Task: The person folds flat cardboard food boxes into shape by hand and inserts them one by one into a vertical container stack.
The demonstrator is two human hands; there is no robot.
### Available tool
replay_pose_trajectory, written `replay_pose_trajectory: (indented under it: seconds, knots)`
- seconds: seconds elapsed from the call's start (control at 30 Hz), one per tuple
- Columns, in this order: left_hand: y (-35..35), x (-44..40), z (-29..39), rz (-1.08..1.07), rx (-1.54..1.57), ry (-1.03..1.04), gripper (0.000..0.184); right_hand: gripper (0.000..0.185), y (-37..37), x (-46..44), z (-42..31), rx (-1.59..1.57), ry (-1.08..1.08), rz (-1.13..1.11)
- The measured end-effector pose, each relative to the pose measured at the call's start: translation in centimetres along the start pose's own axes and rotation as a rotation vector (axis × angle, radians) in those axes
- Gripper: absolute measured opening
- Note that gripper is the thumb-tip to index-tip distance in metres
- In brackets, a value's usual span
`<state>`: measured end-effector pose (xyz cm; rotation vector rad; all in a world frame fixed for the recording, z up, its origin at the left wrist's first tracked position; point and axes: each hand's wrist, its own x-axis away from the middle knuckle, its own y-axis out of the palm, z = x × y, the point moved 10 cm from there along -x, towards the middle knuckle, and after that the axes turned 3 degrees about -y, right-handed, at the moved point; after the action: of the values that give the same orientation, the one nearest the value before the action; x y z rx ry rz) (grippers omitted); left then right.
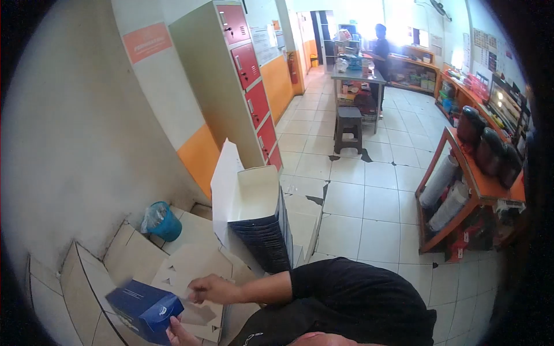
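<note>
A dark blue box (138,305) with white print lies tilted at the lower left. My left hand (180,334) grips its near end, with the thumb on the blue side. Just right of the box is my right hand (212,289), its fingers curled together; anything between them is too small to make out. Beneath my hands are flat pale cardboard pieces (193,268). Beyond them stands a tall nested stack of dark blue boxes (262,239), the top one open and showing a cream inside.
Tiled steps (124,256) run along the left wall, with a blue bin (166,222) on them. Red lockers (245,66) stand behind. Farther off are a grey stool (348,127), a metal table (358,72) and a person (380,49). An orange shelf (482,179) holds rolls at right.
</note>
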<state>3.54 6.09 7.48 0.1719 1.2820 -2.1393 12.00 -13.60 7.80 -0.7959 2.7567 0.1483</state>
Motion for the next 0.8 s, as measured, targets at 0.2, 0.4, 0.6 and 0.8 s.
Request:
replay_pose_trajectory:
  seconds: [0.2, 0.4, 0.6, 0.8]
  knots:
    - [-1.5, 0.0, 2.2, -0.089, 0.512, -0.118, 0.037, 0.024, -3.6, 0.5, -1.0, -0.286, 0.077, 0.079]
    - [-0.1, 0.6, 6.2, -0.045, 0.887, -0.096, 0.018, 0.018, 0.5, 2.8, -7.7, 0.449, -0.562, -0.079]
    - [0.7, 0.3, 8.6, -0.296, 0.784, -0.005, 0.015, 0.021, 2.4, 3.5, -7.6, 0.683, -0.566, -0.288]
    - [0.8, 0.9, 6.9, -0.165, 1.111, -0.054, 0.025, 0.020, 1.9, 3.7, -7.8, 0.565, -0.542, -0.294]
